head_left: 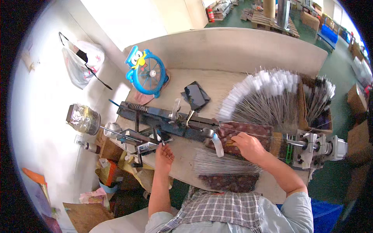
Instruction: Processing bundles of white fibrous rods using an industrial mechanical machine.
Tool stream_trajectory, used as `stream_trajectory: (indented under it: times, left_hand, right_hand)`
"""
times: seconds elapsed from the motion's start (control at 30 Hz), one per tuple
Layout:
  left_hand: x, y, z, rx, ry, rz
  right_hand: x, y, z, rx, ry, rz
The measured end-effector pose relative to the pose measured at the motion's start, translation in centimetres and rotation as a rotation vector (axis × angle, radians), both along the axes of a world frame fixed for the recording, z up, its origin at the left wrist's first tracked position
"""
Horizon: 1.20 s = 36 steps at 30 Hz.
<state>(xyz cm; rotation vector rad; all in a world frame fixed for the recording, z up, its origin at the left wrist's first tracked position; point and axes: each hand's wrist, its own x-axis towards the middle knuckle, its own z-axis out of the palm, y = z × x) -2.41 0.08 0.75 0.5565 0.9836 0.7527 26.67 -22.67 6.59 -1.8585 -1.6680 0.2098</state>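
Note:
My left hand [165, 157] is closed, its fingertips up against the end of a metal bracket [147, 146] on the bench's left side; anything in the pinch is too small to name. Over a brown patterned cloth [244, 128], my right hand [248, 145] has its fingers pressed together, and what they hold is hidden. A thin wire stretches above that hand toward a motor-driven shaft [297, 143] at the right. Between the hands, a white-handled lever [218, 145] sticks out from a long dark metal rail [163, 122]. Loose straight wires [223, 163] lie in front of my right hand.
White-tipped wire brushes [264, 89] fan out at the back right beside a cardboard box [311, 124] of darker ones. A blue toy-shaped fan [149, 73] and a dark phone [196, 96] sit behind the rail. A low panel [225, 48] edges the bench [178, 79].

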Motion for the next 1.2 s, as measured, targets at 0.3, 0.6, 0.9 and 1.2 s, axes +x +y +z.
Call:
stream_trajectory:
  times: [0.3, 0.6, 0.9, 1.2]
  left_hand:
    - [1.0, 0.5, -1.4, -0.041, -0.025, 0.181]
    - [13.4, -13.2, 5.5, 0.214, -0.055, -0.316]
    - [19.7, -15.5, 5.5, 0.338, -0.12, -0.461]
    - [21.3, -16.6, 5.0, 0.354, -0.064, -0.427]
  right_hand:
    - [-0.2, -1.0, 3.0, -0.064, -0.022, 0.04]
    - [3.3, -1.6, 5.8, 0.199, 0.041, -0.224]
    - [4.5, -4.8, 5.2, 0.148, 0.251, -0.286]
    - [5.2, -6.0, 5.3, 0.138, 0.282, -0.147]
